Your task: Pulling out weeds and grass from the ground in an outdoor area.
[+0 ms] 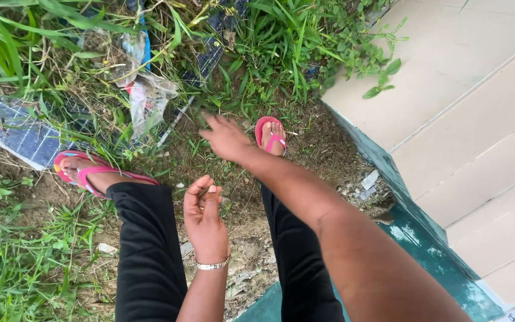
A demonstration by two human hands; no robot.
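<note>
The right hand (226, 138) stretches out over bare dirt (323, 149) toward the far weeds (269, 59), fingers spread wide and holding nothing. Nearer, the left hand (205, 222) curls its fingers narrow; whether it pinches anything I cannot tell. Pink sandals (90, 172) stand on loose, littered ground beside a green-edged wall (400, 191), so I judge a lean forward risks a slip.

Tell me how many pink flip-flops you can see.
2: one flip-flop on the foot at left by the grass, the other flip-flop on the foot just beyond the outstretched right hand.
</note>
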